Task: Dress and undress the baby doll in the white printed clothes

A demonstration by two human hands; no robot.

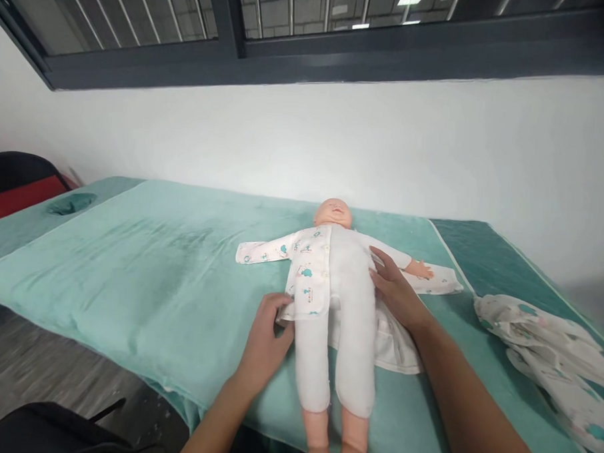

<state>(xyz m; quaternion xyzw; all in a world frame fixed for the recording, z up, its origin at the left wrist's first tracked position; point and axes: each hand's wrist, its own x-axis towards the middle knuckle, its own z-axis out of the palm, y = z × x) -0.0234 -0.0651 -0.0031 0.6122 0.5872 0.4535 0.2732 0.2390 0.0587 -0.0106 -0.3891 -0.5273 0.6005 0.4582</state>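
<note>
A baby doll (356,289) with a white cloth body lies on its back, its head toward the wall. A white baby shirt (310,270) with small teal prints covers one half of its chest. The other half of the shirt lies spread beneath the doll, with that doll arm out of the sleeve (447,279). My left hand (267,338) is closed at the shirt's lower side hem, fingertips partly hidden by the cloth. Against the doll's bare side, my right hand (394,287) has thumb and fingers closed on its white torso.
A teal cover (144,280) spreads over the bed, which has a face hole (71,204) at the left end. Crumpled printed baby clothing (551,351) lies at right. The white wall and window stand behind. A black bag-like object (47,432) is at lower left.
</note>
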